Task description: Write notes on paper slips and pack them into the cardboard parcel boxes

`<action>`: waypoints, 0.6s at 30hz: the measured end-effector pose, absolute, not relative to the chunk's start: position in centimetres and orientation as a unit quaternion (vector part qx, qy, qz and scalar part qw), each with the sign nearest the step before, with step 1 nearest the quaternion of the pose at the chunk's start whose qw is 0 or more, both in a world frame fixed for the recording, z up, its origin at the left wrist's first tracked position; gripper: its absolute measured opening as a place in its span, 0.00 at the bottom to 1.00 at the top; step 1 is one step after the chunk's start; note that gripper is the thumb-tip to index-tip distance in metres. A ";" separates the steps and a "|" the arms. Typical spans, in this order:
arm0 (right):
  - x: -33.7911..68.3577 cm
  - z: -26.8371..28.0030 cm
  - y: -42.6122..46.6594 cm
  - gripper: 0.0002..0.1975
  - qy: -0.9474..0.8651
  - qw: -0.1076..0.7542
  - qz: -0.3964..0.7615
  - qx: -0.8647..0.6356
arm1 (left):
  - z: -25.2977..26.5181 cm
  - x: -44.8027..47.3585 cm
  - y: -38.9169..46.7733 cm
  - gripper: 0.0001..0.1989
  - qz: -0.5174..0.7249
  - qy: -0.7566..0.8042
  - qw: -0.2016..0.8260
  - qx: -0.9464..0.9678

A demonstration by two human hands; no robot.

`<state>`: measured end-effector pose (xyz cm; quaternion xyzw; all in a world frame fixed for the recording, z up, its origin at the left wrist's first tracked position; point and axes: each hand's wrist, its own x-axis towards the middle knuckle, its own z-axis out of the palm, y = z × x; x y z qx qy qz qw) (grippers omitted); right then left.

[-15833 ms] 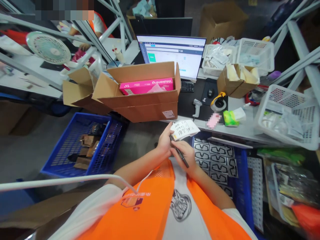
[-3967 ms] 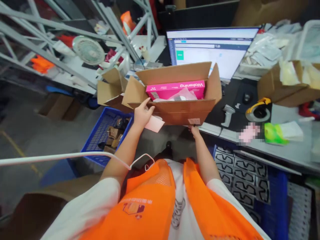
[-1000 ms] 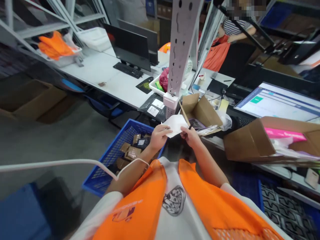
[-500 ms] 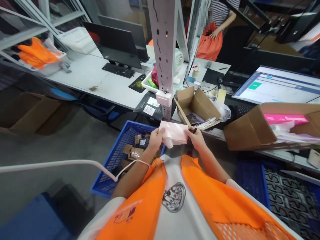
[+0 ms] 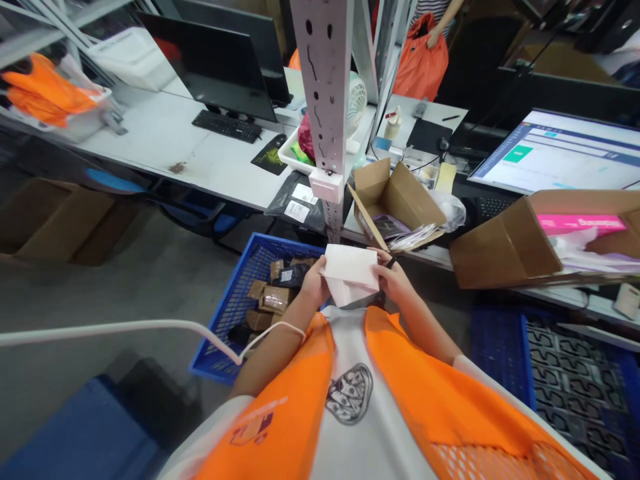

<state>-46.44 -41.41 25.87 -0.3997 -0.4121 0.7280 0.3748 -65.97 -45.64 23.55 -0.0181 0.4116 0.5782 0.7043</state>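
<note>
A small white packet (image 5: 351, 267), with a loose flap hanging at its lower side, is held between my two hands in front of my chest. My left hand (image 5: 316, 285) grips its left edge, fingers closed. At the right edge my right hand (image 5: 393, 275) pinches it; a dark band shows on one finger. Just past the hands stands the metal post (image 5: 323, 87). Below and left of them is a blue crate (image 5: 220, 320) with several small brown parcels (image 5: 275, 300) and dark bags in it.
An open carton (image 5: 400, 200) with papers sits on the bench behind my hands. Farther right are a larger carton (image 5: 505, 250) and a lit monitor (image 5: 565, 157). A white cable (image 5: 150, 325) crosses on the left. Another person's hand (image 5: 435, 37) holds an orange bag (image 5: 420, 67).
The packet has turned so its broad white face shows, and the flap hangs wider below. Both hands stay at its edges. The view has shifted slightly.
</note>
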 end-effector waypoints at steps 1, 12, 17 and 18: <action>-46.6 25.7 -41.6 0.26 -0.407 0.376 0.735 -0.392 | 23.4 -66.0 -45.7 0.19 0.561 0.396 0.726 -0.030; -45.5 28.3 -40.7 0.25 -0.757 0.349 0.421 -0.359 | 23.2 -66.0 -45.4 0.09 0.442 0.479 0.758 0.028; -45.5 31.1 -39.3 0.06 -0.831 0.265 0.396 -0.287 | 24.0 -66.2 -45.4 0.11 0.440 0.451 0.770 0.101; -45.7 31.2 -39.0 0.07 -0.816 0.269 0.404 -0.314 | 24.0 -66.3 -45.5 0.11 0.442 0.446 0.770 0.108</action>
